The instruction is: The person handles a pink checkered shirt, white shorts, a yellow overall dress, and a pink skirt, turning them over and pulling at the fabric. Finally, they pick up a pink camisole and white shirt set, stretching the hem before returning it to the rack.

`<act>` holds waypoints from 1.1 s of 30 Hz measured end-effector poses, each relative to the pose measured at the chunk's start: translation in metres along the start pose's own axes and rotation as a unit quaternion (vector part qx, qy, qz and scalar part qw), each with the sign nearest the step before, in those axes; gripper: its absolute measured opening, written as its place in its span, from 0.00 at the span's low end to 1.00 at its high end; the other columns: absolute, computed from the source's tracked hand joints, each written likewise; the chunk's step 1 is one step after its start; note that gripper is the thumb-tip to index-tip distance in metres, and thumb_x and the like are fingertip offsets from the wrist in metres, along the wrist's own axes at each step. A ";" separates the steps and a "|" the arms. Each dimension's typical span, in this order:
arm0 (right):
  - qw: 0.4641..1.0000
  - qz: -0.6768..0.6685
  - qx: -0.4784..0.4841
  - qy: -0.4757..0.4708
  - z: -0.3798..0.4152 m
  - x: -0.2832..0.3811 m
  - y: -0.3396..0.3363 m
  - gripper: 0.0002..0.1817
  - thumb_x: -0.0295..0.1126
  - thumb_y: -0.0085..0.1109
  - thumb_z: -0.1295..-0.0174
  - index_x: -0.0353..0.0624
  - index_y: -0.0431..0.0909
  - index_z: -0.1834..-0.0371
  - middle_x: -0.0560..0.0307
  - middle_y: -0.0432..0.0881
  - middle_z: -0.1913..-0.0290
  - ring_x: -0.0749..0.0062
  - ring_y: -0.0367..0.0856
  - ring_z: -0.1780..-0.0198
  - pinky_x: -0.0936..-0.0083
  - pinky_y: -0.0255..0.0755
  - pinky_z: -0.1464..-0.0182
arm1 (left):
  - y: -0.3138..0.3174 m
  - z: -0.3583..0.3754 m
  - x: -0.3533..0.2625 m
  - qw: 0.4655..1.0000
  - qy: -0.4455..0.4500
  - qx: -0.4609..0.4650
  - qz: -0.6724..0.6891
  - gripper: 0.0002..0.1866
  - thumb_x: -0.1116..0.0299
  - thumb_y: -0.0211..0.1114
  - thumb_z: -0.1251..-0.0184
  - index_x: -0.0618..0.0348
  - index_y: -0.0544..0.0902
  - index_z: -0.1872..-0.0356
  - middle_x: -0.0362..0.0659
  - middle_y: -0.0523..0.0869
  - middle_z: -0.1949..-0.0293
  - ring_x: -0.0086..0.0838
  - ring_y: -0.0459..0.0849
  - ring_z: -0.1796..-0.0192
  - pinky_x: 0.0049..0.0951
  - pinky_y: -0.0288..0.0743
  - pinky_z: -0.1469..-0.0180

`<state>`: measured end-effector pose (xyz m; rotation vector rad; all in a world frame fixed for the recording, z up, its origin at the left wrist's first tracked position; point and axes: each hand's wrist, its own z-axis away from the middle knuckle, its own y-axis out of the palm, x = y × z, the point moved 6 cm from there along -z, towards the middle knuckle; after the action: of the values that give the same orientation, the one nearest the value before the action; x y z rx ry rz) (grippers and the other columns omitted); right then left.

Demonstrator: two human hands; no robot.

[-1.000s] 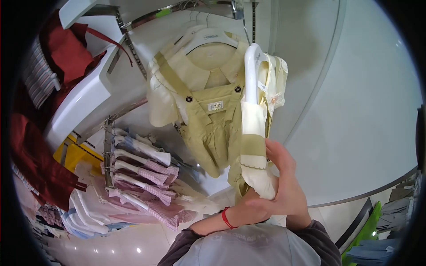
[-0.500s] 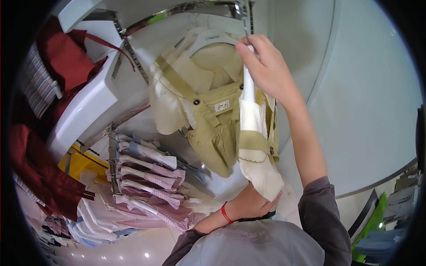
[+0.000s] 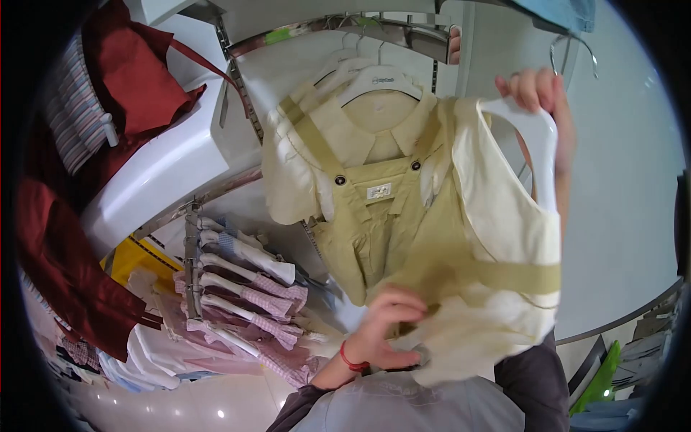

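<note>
- A curved metal upper rail [image 3: 317,27] carries white hangers [image 3: 381,81]; right of its middle hang a cream blouse [image 3: 294,176] and olive overalls [image 3: 349,230], two dark buttons and a small pale label facing out.
- Below and beyond the rail's right end I see the cream-and-olive garment [image 3: 497,230] in the person's hands, hung on a white hanger [image 3: 545,137] and overlapping the overalls from my view.
- The right hand [image 3: 536,93] has its grip wrapped round that hanger's top, the metal hook [image 3: 574,39] standing free above.
- The left hand [image 3: 380,331], with a red wristband [image 3: 353,362], has its grip spread, thumb apart from fingers, at the garment's lower left; blur hides whether they touch.
- The lower rail [image 3: 192,266] holds pink gingham pieces [image 3: 277,309] toward its near end, blue-and-white pieces [image 3: 248,246] toward its far end.
- Red clothes [image 3: 137,72] hang by the white shelf's [image 3: 158,173] left edge.
- Pale floor [image 3: 180,403] shines with reflected lights; a large white panel [image 3: 626,187] fills the right side.
</note>
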<state>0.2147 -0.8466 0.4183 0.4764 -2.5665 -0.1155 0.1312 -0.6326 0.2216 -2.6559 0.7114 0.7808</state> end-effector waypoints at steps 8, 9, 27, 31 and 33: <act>0.887 -0.425 0.011 0.182 0.127 -0.023 0.048 0.20 0.43 0.31 0.32 0.52 0.57 0.83 0.69 0.56 0.84 0.75 0.57 0.75 0.54 0.62 0.49 | -0.047 -0.028 0.029 0.963 -0.077 -0.087 -0.244 0.40 0.61 0.75 0.64 0.60 0.65 0.46 0.53 0.69 0.45 0.42 0.69 0.43 0.38 0.60 0.41; 0.892 -0.407 0.042 0.191 0.132 -0.023 0.053 0.20 0.44 0.32 0.32 0.52 0.57 0.83 0.68 0.57 0.84 0.74 0.57 0.75 0.53 0.64 0.50 | -0.044 -0.029 0.032 0.966 -0.113 -0.034 -0.232 0.38 0.61 0.76 0.64 0.60 0.68 0.48 0.53 0.72 0.47 0.41 0.71 0.45 0.37 0.63 0.43; 0.864 0.432 0.172 0.191 0.074 -0.030 -0.014 0.14 0.34 0.61 0.50 0.38 0.75 0.63 0.54 0.78 0.70 0.71 0.76 0.67 0.77 0.69 0.60 | -0.127 -0.058 -0.046 0.817 -0.065 -0.214 -0.532 0.12 0.78 0.64 0.60 0.64 0.77 0.69 0.49 0.80 0.74 0.41 0.79 0.71 0.29 0.71 0.66; 0.868 0.460 0.090 0.165 0.045 -0.037 -0.024 0.14 0.34 0.60 0.49 0.37 0.74 0.62 0.54 0.78 0.68 0.69 0.75 0.66 0.76 0.68 0.60 | -0.141 -0.100 -0.031 0.826 -0.054 -0.207 -0.521 0.12 0.76 0.66 0.54 0.62 0.77 0.66 0.50 0.81 0.72 0.42 0.80 0.69 0.29 0.71 0.66; 0.873 0.462 0.062 0.147 0.038 -0.042 -0.033 0.13 0.34 0.59 0.48 0.38 0.74 0.62 0.54 0.78 0.68 0.67 0.75 0.66 0.75 0.68 0.60 | -0.142 -0.116 -0.026 0.831 -0.022 -0.205 -0.516 0.10 0.73 0.66 0.50 0.64 0.77 0.67 0.45 0.81 0.73 0.27 0.78 0.70 0.23 0.70 0.66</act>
<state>0.2392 -0.8633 0.3595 -0.6703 -2.2334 0.4290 0.2371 -0.5492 0.3483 -2.7458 -0.9871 0.6693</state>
